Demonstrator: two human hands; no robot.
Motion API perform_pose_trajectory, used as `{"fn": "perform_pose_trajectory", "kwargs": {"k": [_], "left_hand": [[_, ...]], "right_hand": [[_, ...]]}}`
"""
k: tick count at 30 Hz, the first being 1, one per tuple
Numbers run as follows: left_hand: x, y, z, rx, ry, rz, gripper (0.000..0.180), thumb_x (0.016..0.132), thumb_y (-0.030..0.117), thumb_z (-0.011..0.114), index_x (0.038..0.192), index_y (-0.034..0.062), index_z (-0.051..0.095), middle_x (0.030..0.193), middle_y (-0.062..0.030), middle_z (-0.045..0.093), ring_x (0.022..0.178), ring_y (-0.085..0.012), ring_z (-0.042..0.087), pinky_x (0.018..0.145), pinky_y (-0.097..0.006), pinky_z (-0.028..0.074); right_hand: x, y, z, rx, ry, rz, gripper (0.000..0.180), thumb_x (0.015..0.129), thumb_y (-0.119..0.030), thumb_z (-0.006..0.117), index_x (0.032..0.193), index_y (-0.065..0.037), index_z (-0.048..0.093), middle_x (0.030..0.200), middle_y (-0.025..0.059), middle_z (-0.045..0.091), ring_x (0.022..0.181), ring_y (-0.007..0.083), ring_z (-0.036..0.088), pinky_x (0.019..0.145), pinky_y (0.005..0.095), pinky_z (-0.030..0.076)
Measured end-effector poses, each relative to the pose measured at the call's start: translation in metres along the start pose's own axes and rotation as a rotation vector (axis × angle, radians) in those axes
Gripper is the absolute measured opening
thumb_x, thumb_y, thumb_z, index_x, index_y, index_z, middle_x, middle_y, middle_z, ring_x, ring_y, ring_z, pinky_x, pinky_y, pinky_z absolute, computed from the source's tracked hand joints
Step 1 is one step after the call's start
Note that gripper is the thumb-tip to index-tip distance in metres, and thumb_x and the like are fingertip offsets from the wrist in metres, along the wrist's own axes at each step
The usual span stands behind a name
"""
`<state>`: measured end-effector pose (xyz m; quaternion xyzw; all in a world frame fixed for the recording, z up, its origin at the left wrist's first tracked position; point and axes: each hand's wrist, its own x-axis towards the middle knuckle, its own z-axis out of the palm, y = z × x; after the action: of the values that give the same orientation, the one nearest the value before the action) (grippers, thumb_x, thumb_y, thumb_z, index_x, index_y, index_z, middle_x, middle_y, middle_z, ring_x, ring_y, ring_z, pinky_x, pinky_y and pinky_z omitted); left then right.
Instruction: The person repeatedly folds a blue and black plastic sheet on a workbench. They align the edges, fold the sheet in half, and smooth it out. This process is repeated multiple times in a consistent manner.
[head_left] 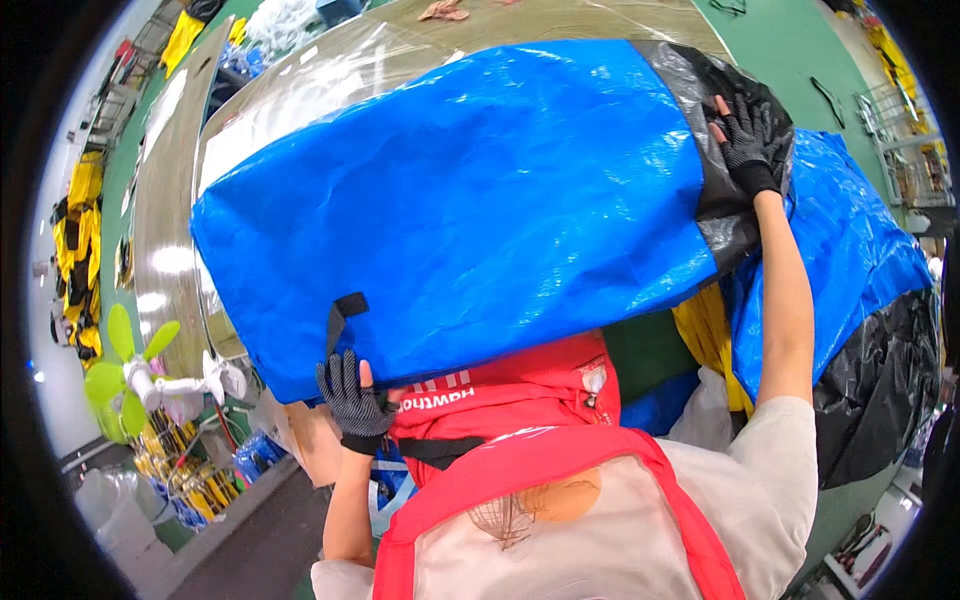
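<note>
A big blue bag (480,210) of woven plastic with a black end panel (700,190) lies across the work table in front of me. My right hand (748,150), in a dark knit glove with bare fingertips, lies on the black end with its fingers spread. At the bag's near left edge rests my left hand (355,402), gloved the same way, fingers stretched out over the blue sheet. Just beyond those fingertips a short black strap (345,315) sticks up from the bag; its lower end meets the fingers. The bag's underside is hidden.
More blue and black sheeting (850,270) is heaped at the right, beside yellow material (705,335). The table (390,50) has a shiny covering. A small green-bladed fan (135,370) stands at the left. Yellow goods (80,250) lie along the left wall.
</note>
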<state>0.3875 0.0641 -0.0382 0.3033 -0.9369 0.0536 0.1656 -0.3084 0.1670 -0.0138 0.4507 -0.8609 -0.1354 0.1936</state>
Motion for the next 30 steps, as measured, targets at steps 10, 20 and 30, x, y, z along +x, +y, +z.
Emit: {"fn": "perform_pose_trajectory", "kwargs": {"k": [10,20,30], "left_hand": [[0.132,-0.018,-0.06,-0.459,-0.114,-0.109,0.025,0.079,0.035,0.069,0.077,0.0101,0.071,0.068,-0.0108,0.066,0.059,-0.0303,0.064,0.055,-0.039,0.049],[0.453,0.213,0.079,-0.28,0.046,0.349,0.063,0.081,0.066,0.048,0.123,0.0197,0.057,0.128,-0.0122,0.053,0.122,-0.0378,0.043,0.108,-0.053,0.023],[0.197,-0.159,0.067,0.76,-0.477,-0.459,0.066,0.089,0.053,0.042,0.141,0.0115,0.037,0.148,-0.0198,0.027,0.136,-0.0376,0.024,0.11,-0.054,0.012]], "right_hand": [[0.001,0.007,-0.013,0.018,-0.015,0.029,0.059,0.091,-0.054,0.04,0.142,-0.025,0.037,0.15,0.0103,0.027,0.141,0.0318,0.015,0.112,0.0518,-0.001],[0.005,-0.002,-0.006,0.232,0.009,0.036,0.065,0.085,-0.06,0.045,0.139,-0.024,0.042,0.152,0.0084,0.023,0.142,0.0334,0.011,0.11,0.0572,0.0],[-0.01,0.007,0.009,0.199,0.102,0.133,0.058,0.088,-0.056,0.044,0.139,-0.028,0.04,0.148,0.0077,0.03,0.138,0.0327,0.02,0.11,0.0564,0.007]]}}
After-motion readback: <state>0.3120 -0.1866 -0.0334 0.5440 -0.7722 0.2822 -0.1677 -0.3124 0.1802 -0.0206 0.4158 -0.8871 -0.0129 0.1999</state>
